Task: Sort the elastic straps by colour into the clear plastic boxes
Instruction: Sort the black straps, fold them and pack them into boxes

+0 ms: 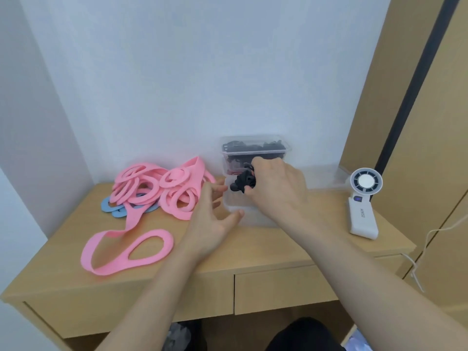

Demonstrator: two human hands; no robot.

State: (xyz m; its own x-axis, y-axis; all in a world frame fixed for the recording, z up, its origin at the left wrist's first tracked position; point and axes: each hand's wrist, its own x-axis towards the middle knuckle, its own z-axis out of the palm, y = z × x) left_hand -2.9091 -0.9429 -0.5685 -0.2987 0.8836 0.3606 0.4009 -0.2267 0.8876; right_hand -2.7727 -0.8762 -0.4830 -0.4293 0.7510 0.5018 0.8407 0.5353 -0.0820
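The right hand [276, 188] has its fingers curled round a bunch of black straps [243, 182], held over the front clear box [255, 216]. A second box [255, 148] behind it holds more black ones. The left hand [210, 219], fingers spread and holding nothing, sits just beside the front box. Pink straps [157, 188] (blue straps [109, 205] peeking out underneath) are heaped on the tabletop [228, 252] to the left.

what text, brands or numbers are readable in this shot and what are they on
"MINISO": printed sideways on the handle of the white handheld fan at the right end of the desk; small, so a likely reading.
The blue-lit mark above it on the fan: too small to read.
No text visible on the clear plastic boxes, pink straps or black straps.
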